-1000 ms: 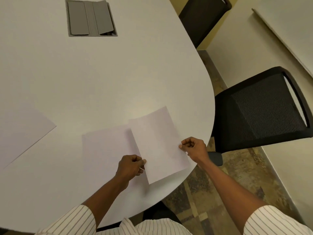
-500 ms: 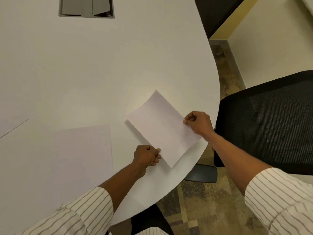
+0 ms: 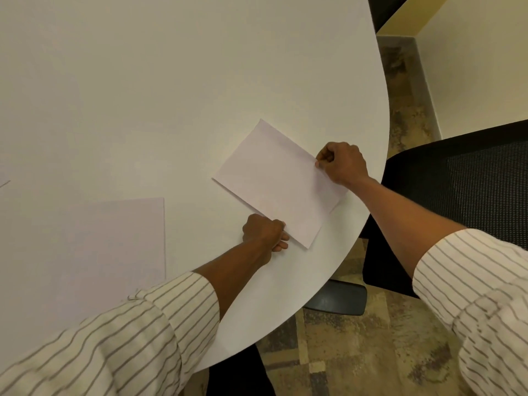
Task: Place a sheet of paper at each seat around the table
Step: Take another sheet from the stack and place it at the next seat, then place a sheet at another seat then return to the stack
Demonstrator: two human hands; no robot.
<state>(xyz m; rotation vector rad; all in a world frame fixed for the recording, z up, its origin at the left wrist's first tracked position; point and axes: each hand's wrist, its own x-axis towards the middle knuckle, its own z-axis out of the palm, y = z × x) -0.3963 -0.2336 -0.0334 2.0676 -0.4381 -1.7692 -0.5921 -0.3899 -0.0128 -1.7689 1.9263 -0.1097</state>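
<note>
The sheet (image 3: 275, 182) in both hands now sits further right on the bench (image 3: 171, 81), near its rounded edge beside the black chair (image 3: 471, 190), well apart from the second sheet (image 3: 114, 241) it overlapped a second ago, and more turned.

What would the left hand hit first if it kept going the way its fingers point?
Likely only the sheet the left hand already pinches; beyond it, the right hand, though height is unclear.
</note>
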